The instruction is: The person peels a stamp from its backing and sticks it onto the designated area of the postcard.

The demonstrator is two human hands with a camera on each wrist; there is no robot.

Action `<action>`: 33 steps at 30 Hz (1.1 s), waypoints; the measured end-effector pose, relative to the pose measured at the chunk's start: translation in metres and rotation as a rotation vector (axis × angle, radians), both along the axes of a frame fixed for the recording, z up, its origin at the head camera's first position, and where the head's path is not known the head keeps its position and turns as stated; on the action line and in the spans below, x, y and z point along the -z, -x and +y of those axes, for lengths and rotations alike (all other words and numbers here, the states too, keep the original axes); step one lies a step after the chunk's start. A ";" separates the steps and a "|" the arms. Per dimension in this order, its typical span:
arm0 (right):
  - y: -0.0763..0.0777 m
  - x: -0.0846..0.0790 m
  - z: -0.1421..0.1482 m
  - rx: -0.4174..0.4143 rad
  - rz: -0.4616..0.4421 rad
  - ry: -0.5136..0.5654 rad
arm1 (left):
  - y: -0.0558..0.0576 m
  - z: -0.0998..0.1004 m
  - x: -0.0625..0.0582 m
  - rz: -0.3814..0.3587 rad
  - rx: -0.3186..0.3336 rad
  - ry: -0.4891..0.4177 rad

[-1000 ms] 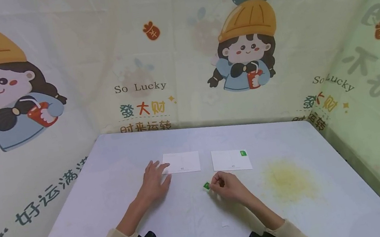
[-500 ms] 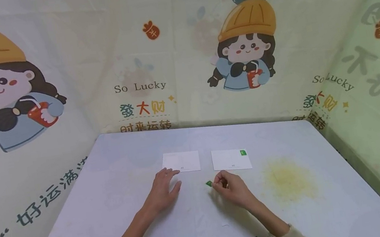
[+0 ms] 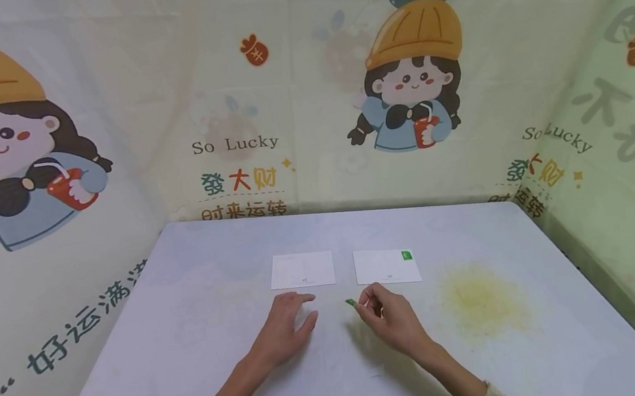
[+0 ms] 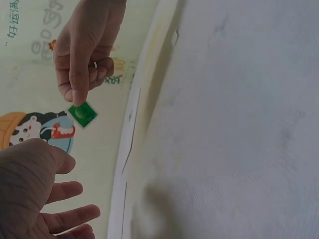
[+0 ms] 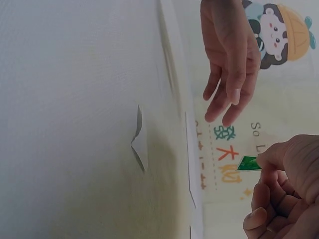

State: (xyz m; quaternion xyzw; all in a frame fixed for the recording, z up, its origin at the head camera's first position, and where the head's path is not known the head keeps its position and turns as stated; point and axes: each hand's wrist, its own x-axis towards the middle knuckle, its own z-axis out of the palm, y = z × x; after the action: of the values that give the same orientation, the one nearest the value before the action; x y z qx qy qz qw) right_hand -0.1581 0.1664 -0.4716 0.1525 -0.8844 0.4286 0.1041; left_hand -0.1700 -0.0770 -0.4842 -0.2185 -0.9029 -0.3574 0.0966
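My right hand (image 3: pixel 393 320) pinches a small green stamp (image 3: pixel 350 302) by one corner between thumb and forefinger, raised over the table. In the left wrist view the stamp (image 4: pixel 82 114) shows its green face and pale border. My left hand (image 3: pixel 284 329) hovers to the left of it, fingers relaxed and holding nothing, fingertips close to the stamp. Beyond the left hand lies a blank white card (image 3: pixel 302 270) with small print at its lower edge. Behind the right hand is a second white card (image 3: pixel 386 266), which bears a green stamp (image 3: pixel 407 255) at its upper right corner.
A folded scrap of white paper (image 5: pixel 140 144) lies on the white tabletop (image 3: pixel 189 327) near the right wrist. A yellow stain (image 3: pixel 484 303) marks the table at the right. Printed cloth walls (image 3: pixel 301 91) enclose the table's back and sides.
My left hand has drawn off the left card and moved right and nearer, toward the stamp. The stamp in my right hand has tilted and shifted slightly right and up.
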 end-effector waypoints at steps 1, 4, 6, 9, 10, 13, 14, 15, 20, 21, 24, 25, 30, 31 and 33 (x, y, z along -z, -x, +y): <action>-0.001 0.000 -0.001 0.002 0.009 -0.002 | -0.001 0.001 0.000 -0.001 0.001 0.001; -0.005 -0.002 -0.002 0.007 0.035 -0.011 | -0.003 0.004 -0.001 -0.001 0.011 0.000; -0.007 -0.003 -0.003 0.009 0.059 -0.024 | -0.005 0.006 0.000 0.005 0.025 0.000; -0.011 -0.004 -0.006 0.011 0.098 -0.068 | -0.008 0.010 0.000 0.006 0.045 -0.001; -0.012 -0.004 -0.006 0.013 0.112 -0.087 | -0.009 0.011 -0.001 0.003 0.052 -0.002; -0.015 -0.006 -0.009 0.019 0.152 -0.152 | -0.013 0.015 -0.001 -0.011 0.069 -0.010; -0.016 -0.006 -0.010 0.021 0.166 -0.170 | -0.013 0.016 -0.002 -0.013 0.074 -0.011; -0.017 -0.006 -0.011 0.024 0.179 -0.190 | -0.015 0.017 -0.002 -0.017 0.079 -0.014; -0.021 -0.007 -0.014 0.038 0.245 -0.275 | -0.018 0.021 -0.002 -0.049 0.088 -0.040; -0.022 -0.007 -0.015 0.041 0.260 -0.294 | -0.018 0.021 -0.002 -0.057 0.091 -0.049; -0.025 -0.007 -0.016 0.047 0.330 -0.349 | -0.019 0.023 -0.001 -0.082 0.109 -0.087; -0.025 -0.007 -0.017 0.049 0.357 -0.368 | -0.019 0.023 -0.001 -0.090 0.114 -0.100; -0.025 -0.005 -0.019 0.058 0.506 -0.452 | -0.021 0.025 -0.003 -0.097 0.129 -0.145; -0.025 -0.004 -0.019 0.059 0.540 -0.468 | -0.021 0.025 -0.004 -0.101 0.129 -0.152; -0.025 -0.003 -0.019 0.052 0.615 -0.492 | -0.022 0.026 -0.005 -0.103 0.131 -0.167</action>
State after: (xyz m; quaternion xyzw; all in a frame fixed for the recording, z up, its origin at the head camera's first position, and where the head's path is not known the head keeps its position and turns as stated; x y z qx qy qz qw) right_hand -0.1334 0.1473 -0.4687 0.2718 -0.8918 0.1352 0.3354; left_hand -0.1479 -0.0507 -0.4793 -0.2495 -0.8576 -0.4475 0.0446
